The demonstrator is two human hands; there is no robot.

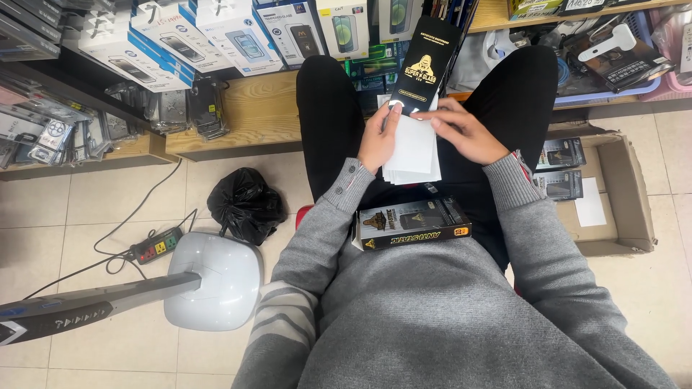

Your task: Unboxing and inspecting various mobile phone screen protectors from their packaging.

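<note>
A seated person in a grey sweater works over their lap. The left hand (378, 137) pinches a stack of white sleeves (413, 151), fingers closed on its edge. The right hand (461, 131), fingers curled, holds a black packet (425, 68) above it. They seem mid-sorting; separating one needs a careful slide. A black box (413, 223) rests near the waist. Open floor lies left.

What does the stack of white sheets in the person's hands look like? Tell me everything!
The stack of white sheets is plain, thin and rectangular, like paper or card, with edges slightly fanned at the bottom. It stands roughly upright over the person's lap. The left hand grips its left edge; the right hand touches its top right. A black sleeve sits over its top end.
</note>
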